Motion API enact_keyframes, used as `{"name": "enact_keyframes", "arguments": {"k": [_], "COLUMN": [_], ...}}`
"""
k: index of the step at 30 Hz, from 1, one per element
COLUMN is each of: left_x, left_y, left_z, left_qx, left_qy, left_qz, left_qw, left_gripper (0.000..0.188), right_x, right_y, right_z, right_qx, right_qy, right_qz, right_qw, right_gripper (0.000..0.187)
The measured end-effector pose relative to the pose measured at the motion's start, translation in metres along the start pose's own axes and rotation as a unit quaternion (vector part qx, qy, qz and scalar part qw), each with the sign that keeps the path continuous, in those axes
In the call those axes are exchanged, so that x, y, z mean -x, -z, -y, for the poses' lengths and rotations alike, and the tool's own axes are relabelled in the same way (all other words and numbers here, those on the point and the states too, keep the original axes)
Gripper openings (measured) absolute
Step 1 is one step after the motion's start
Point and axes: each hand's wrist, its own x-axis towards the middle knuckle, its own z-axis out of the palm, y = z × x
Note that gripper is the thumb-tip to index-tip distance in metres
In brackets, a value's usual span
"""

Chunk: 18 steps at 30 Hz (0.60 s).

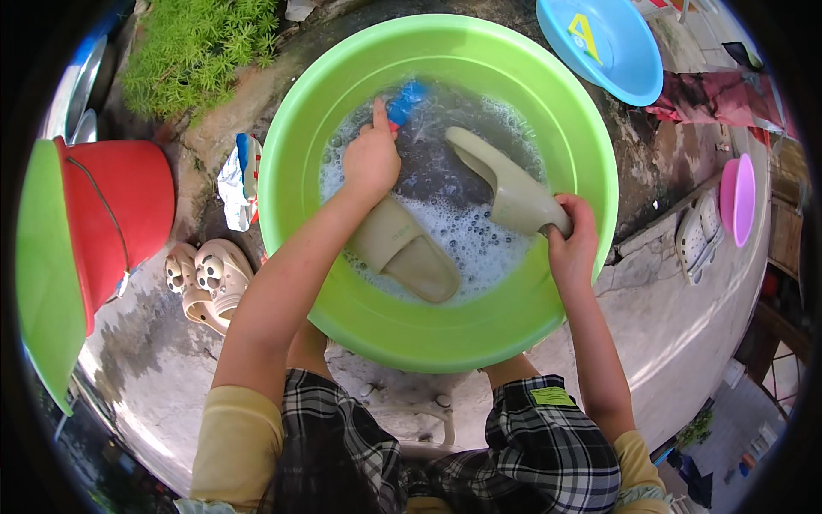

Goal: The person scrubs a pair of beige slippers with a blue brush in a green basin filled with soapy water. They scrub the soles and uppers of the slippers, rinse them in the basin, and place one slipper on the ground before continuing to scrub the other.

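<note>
A big green tub [287, 171] stands before me with sudsy, greyish water in it. My right hand [572, 244] grips one end of an olive-green slide slipper [512, 190], holding it tilted over the suds at the tub's right side. In my left hand [373, 161], above the far left part of the water, is a blue-and-red brush [406, 104]; its blue end is smeared by motion, and the index finger stretches along it. The matching slide slipper [411, 248] lies in the foam near the front, partly behind my left wrist.
Left of the tub are a crumpled packet [238, 184], beige clogs [221, 274] and a red bucket [116, 218] beside a green basin [51, 265]. A blue basin [608, 51] sits at the far right; a white clog [700, 240] and pink basin [738, 200] are farther right. Green plants [201, 51] grow behind.
</note>
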Motion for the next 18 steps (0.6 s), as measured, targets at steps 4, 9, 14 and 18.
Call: {"name": "enact_keyframes", "arguments": {"k": [4, 9, 14, 18], "left_x": [0.020, 0.061, 0.077, 0.041], "left_y": [0.012, 0.047, 0.044, 0.033], "left_z": [-0.039, -0.082, -0.093, -0.062], "left_qx": [0.108, 0.256, 0.060, -0.039], "left_qy": [0.023, -0.103, -0.272, -0.177], "left_qz": [0.121, 0.163, 0.271, 0.191], "left_qw": [0.987, 0.947, 0.921, 0.965], "left_gripper": [0.047, 0.052, 0.060, 0.055], "right_x": [0.003, 0.004, 0.005, 0.017], "right_y": [-0.013, -0.012, -0.020, -0.019], "right_z": [0.006, 0.007, 0.017, 0.017], "right_qx": [0.084, 0.182, 0.219, 0.167], "right_qy": [-0.024, -0.077, -0.060, 0.026], "right_qz": [0.091, 0.178, 0.205, 0.132], "right_qw": [0.992, 0.964, 0.952, 0.977], "right_gripper": [0.058, 0.053, 0.047, 0.047]}}
